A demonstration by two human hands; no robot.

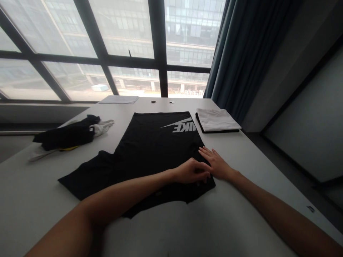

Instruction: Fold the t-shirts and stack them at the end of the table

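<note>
A black T-shirt (152, 150) with a white Nike print lies spread on the white table, its right side folded inward and its left sleeve stretched out to the left. My left hand (191, 171) reaches across the shirt to its right edge, with bent fingers closed on the fabric; the fingertips are partly hidden. Beside it, my right hand (217, 165) rests flat with fingers stretched out over the shirt's right edge. The two hands touch or nearly touch.
A folded white garment (218, 119) lies on a black one at the right. Crumpled black and white clothes (69, 134) form a heap at the left. Papers (119, 99) lie at the table's far edge, before the windows. A blue curtain (238, 53) hangs on the right.
</note>
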